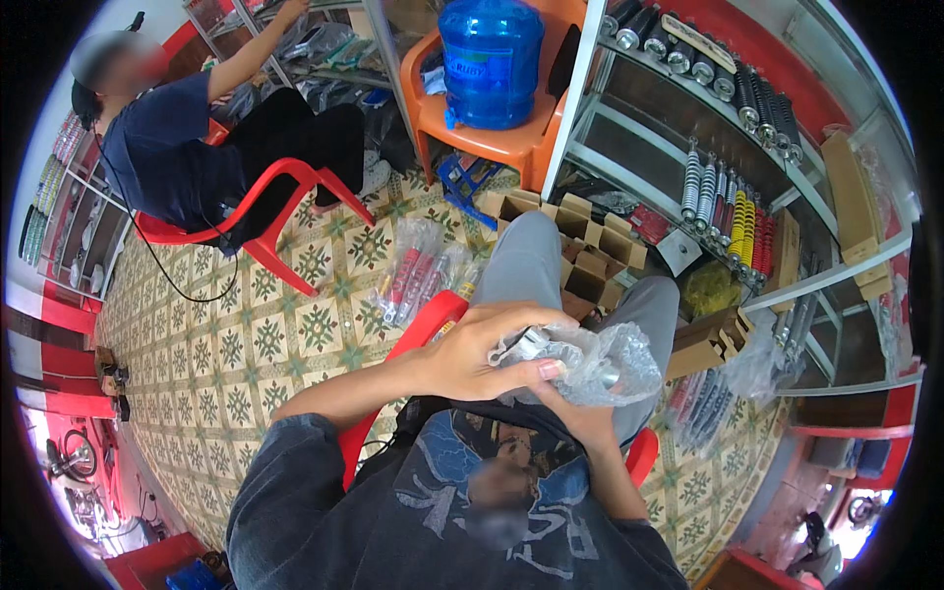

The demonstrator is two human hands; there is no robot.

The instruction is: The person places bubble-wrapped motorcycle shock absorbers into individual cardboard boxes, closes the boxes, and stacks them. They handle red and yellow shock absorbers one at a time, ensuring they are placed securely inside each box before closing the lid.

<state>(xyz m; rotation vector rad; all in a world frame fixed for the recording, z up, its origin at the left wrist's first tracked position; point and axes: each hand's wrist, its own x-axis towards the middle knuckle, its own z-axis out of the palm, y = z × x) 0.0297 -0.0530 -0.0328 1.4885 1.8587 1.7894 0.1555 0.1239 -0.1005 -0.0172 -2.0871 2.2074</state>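
Note:
Above my lap is a metal part in clear bubble wrap [616, 354], probably a shock absorber. Its shiny cylindrical end shows at the left, inside the open mouth of the wrap. My left hand [468, 354] grips that end, thumb on the near side and fingers over the top. From below, my right hand [579, 413] holds the wrapped part; most of its fingers are hidden behind the plastic and my left thumb. Between and beyond my knees stand open cardboard boxes [601, 240].
Bagged shock absorbers [420, 273] lie on the tiled floor [295, 332] ahead-left; more bagged ones [700, 405] lie at right. A metal shelf [649, 133] holds rows of shock absorbers. A blue water jug [490, 66] sits on an orange chair [472, 144]. Another person [177, 155] sits left, reaching toward shelves.

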